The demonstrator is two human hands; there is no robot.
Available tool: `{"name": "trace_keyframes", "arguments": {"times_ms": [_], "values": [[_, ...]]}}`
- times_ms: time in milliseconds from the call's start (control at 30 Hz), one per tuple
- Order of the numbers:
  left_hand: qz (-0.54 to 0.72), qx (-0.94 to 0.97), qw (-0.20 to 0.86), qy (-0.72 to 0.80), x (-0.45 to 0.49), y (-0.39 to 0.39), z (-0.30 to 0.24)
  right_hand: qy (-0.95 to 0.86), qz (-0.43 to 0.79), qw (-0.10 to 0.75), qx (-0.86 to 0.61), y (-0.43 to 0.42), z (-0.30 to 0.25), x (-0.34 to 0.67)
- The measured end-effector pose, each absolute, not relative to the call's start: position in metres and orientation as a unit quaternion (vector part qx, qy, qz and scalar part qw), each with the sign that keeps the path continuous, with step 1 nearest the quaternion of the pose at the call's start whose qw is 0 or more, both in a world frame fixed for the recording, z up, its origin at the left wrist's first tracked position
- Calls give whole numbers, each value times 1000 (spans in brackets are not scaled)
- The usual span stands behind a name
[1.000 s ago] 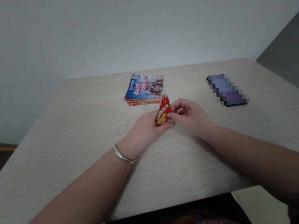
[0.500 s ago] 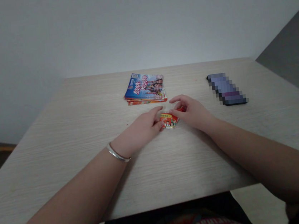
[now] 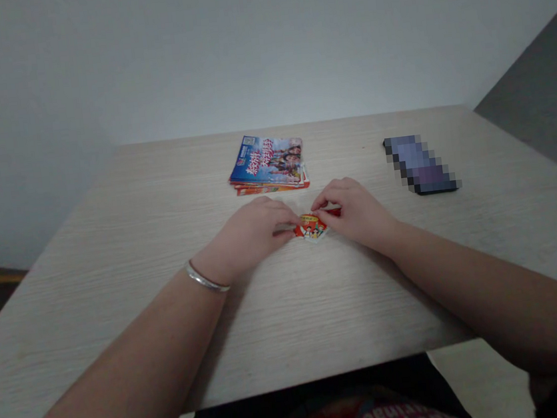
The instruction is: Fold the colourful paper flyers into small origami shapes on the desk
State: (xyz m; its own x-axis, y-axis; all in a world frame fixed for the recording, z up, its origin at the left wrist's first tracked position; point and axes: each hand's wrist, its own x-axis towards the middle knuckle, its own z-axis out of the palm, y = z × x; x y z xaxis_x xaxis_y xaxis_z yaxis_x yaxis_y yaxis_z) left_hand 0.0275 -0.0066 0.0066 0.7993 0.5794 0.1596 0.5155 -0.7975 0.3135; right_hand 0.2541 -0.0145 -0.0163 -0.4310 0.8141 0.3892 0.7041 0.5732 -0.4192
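Note:
Between my hands, near the middle of the table, is a small piece of folded printed paper (image 3: pixel 312 230), red with a yellow label and cartoon figures on a white lower edge. My left hand (image 3: pixel 265 227), with a silver bangle at the wrist, pinches its left edge between thumb and fingers. From the other side my right hand (image 3: pixel 349 211) grips the right part, thumb and fingertips closed on it. A red end of the paper shows under the right fingers; the rest there is hidden.
A stack of printed leaflets (image 3: pixel 269 163), blue on top and orange below, lies beyond my hands. To the far right rests a dark phone (image 3: pixel 420 164) with a blurred screen. The pale wooden table (image 3: pixel 155 183) meets a white wall at the back.
My left hand has shifted a little left, its fingers now closed on the paper's left edge. My right fingers have drawn in closer, and the paper looks narrower.

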Motion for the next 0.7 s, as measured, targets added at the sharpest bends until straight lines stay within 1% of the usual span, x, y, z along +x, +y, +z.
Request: {"name": "trace_keyframes", "arguments": {"times_ms": [67,200,300,467,567,700], "values": [[126,942,132,281,27,-5,6,-859,106,280,-415,-17,-13,254],[132,942,143,273,27,-3,5,-889,140,231,-370,-23,-8,253],[137,937,148,286,26,-3,4,-903,134,201,-354,-25,-7,253],[128,941,157,270,25,-3,7,-903,130,181,-367,-27,-7,254],[111,953,129,251,26,-4,9,-902,103,165,-384,-26,-7,253],[112,948,74,289,29,-7,6,-903,65,169,-390,-15,-9,254]]}}
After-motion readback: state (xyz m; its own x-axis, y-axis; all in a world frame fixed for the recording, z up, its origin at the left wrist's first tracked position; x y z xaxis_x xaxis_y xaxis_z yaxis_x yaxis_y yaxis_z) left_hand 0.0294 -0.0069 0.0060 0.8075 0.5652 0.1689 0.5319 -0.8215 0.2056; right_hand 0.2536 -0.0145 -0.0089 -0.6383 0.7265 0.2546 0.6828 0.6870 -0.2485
